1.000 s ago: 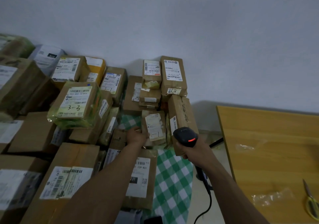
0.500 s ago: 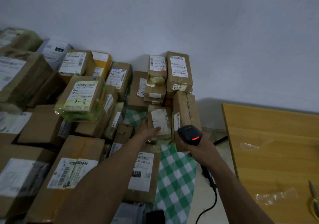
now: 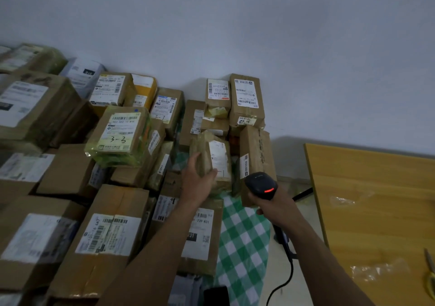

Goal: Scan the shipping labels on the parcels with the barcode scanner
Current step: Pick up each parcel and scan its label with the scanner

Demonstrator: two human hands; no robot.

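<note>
Pale wall [image 3: 282, 46] backs a heap of labelled parcels [image 3: 117, 138]. One left hand [image 3: 197, 178] curls round a small taped parcel [image 3: 207, 150], its label [image 3: 219, 157] turned toward the barcode scanner [image 3: 260, 184] gripped in the right hand [image 3: 273, 203] just beside it, likely for a clean read.

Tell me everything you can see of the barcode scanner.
The barcode scanner is black, seemingly plastic, with a rounded head showing a lit red-orange strip. The right hand grips its handle, hiding most of it; the head points toward the parcels. A black cable trails downward from its base.
</note>
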